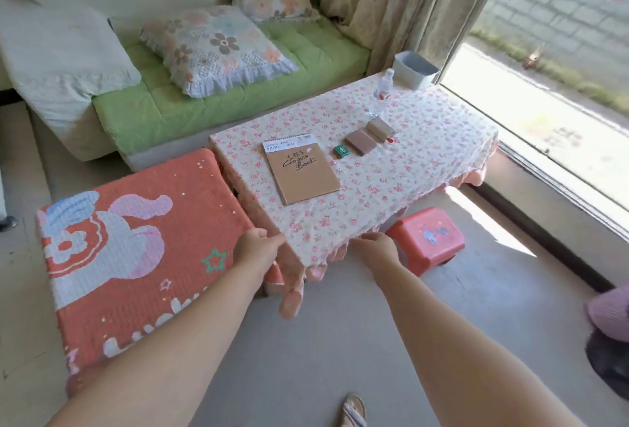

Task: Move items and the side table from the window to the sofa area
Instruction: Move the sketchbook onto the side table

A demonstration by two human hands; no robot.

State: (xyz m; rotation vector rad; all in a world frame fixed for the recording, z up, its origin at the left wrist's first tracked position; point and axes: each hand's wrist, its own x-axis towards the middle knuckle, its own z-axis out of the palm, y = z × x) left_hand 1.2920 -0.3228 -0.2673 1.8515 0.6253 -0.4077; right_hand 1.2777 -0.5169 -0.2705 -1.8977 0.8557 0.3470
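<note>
- The sofa [211, 103], with a green quilted seat, runs along the far long side of the side table [408, 168], close against it.
- The window [561, 62] stands just beside the side table's right end, and sunlight falls on that end.
- The side table is low and oblong. It is draped in a cream cloth printed with small pink flowers, and a pink scalloped frill hangs from its edges.
- A low block under an orange cartoon-print cover [136, 249] butts against the side table's left end.
- A flowered cushion [218, 49] lies on the sofa seat beyond the side table.
- A red plastic stool [427, 239] sits on the floor, partly under the side table's near edge.
- A brown spiral sketchbook [303, 175] lies flat on the side table, towards its left end.
- A grey bin [416, 69] stands at the side table's far right corner.
- The left hand [255, 247] grips the side table's near left corner, fingers curled at the cloth edge.
- The right hand [374, 247] holds the side table's near edge, fingers hooked over the frill.
- A clear bottle [383, 89] stands on the side table near the bin.
- A brown folded case [366, 139] and a small green item [341, 151] lie mid-table.
</note>
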